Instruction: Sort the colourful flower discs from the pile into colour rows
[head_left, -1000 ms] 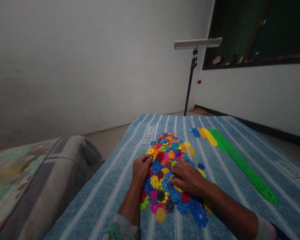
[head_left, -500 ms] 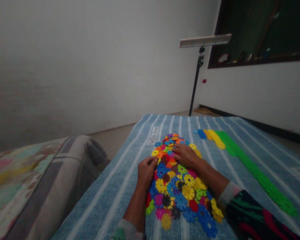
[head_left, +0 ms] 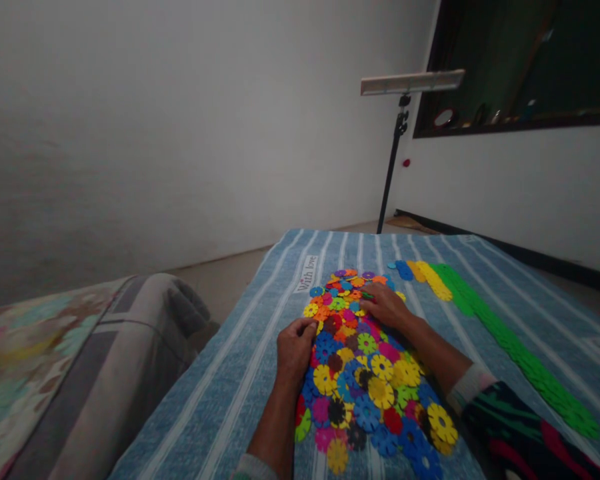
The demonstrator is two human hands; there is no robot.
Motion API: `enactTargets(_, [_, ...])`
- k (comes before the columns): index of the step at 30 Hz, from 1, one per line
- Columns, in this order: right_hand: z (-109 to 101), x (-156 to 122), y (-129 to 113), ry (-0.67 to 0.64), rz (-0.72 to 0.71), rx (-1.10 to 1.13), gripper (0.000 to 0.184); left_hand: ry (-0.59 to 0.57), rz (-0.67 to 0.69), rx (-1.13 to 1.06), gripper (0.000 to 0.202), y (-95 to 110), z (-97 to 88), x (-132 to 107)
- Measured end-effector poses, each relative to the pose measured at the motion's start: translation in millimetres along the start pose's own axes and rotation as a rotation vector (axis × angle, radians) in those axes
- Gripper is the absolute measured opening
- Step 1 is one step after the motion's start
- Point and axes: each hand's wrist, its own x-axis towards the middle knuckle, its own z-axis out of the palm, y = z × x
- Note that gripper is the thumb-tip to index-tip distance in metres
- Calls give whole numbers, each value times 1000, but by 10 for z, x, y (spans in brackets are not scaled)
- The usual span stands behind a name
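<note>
A pile of colourful flower-shaped plastic discs (head_left: 365, 380) lies on the striped blue cloth in the middle. At the pile's left edge rests my left hand (head_left: 296, 343), its fingers curled and pressed together; whatever they hold, if anything, is hidden. My right hand (head_left: 387, 305) is over the upper right of the pile, pinching a green disc (head_left: 367, 295) between thumb and fingers. To the right, a long overlapping row of green discs (head_left: 515, 347) runs toward me. Beside its far end lie shorter rows of yellow discs (head_left: 437, 280), orange discs (head_left: 416, 271) and blue discs (head_left: 404, 270).
The blue striped cloth (head_left: 220, 380) covers the table and carries a "With love" print. At left stands a surface draped with a grey and floral cover (head_left: 145, 340). A black stand (head_left: 390, 167) with a flat panel rises behind the table, near a dark window (head_left: 520, 60).
My right hand has shifted slightly right and now shows a green disc in its fingertips. My left hand stays at the pile's left edge. The view has shifted slightly.
</note>
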Motion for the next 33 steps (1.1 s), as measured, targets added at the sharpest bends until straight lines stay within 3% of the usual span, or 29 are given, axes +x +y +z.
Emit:
enactTargets(7, [-36, -291, -378, -163, -250, -109, 21, -4, -2, 5, 24, -7, -18, -6])
enactTargets(13, [-184, -640, -306, -207, -304, -59, 28, -11, 3, 2, 22, 8, -16, -1])
enactTargets(19, [-286, -501, -359, -213, -160, -84, 16, -7, 15, -5, 22, 9, -15, -15])
enactTargets(25, [-53, -217, -745, -145, -309, 51, 33, -9, 41, -1, 22, -12, -35, -3])
enactTargets(29, [47, -309, -906, -208, -412, 14, 26, 36, 34, -37, 24, -31, -40, 2])
enactTargets(33, [-19, -534, -910, -232, -437, -22, 18, 65, 29, -64, 26, -76, -27, 3])
